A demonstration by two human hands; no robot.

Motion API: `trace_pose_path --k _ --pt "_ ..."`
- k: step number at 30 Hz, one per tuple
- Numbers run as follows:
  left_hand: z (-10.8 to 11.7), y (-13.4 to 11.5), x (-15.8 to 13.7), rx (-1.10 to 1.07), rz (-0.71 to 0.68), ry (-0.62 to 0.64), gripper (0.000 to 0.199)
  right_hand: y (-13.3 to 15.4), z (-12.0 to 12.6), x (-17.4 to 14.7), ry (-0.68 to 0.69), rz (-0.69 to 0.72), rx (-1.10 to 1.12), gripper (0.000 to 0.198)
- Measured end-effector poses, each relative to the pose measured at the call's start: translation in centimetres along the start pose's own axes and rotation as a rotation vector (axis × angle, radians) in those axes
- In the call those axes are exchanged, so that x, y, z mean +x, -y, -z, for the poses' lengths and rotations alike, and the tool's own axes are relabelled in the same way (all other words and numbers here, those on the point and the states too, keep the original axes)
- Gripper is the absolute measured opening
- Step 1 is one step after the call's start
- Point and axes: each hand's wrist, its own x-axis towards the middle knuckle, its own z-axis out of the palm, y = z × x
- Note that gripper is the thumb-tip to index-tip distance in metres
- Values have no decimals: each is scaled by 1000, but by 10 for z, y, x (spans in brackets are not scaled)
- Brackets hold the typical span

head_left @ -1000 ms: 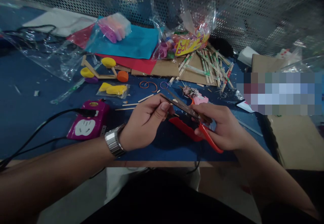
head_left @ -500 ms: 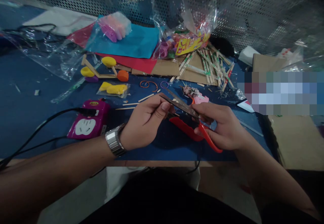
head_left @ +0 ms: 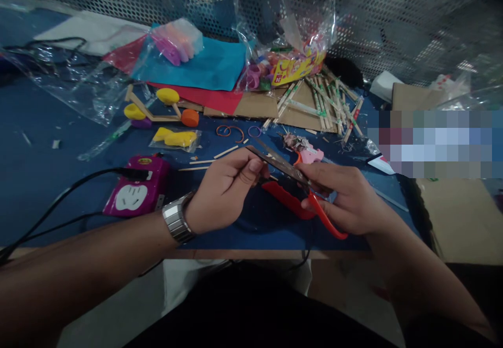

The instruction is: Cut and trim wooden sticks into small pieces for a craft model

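My right hand is closed around a pair of scissors with a red handle. The blades are parted and point up and left towards my left hand. Beside the blade tips, my left hand pinches thumb and finger together. Whatever lies in that pinch is too small and too covered to name. Under the scissors, a curved red object rests on the table, partly hidden. Behind my right hand sits a pink object with a label.
Thin wooden sticks lie beyond my left hand. A purple power adapter with cables is to the left. Farther back are a stick model with coloured round parts, packed yellow clay, bundled sticks and cardboard.
The scissors have shifted very slightly, their red handle a little lower and further right. Both hands keep almost the same place and grip.
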Motion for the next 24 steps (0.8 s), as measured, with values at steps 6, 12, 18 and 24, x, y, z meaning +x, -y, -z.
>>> trace_pose_path --k 6,12,18,24 --pt "1 -1 2 54 28 -2 43 2 -2 -1 8 -28 -96 51" --pt "0 -10 3 81 -34 7 42 2 -3 -2 -2 -51 -171 39" --pt "0 -14 4 57 -2 -12 47 2 0 -1 -97 -85 -107 42" --pt "-1 -14 3 -3 60 -41 53 -2 -3 3 -60 -29 -74 47"
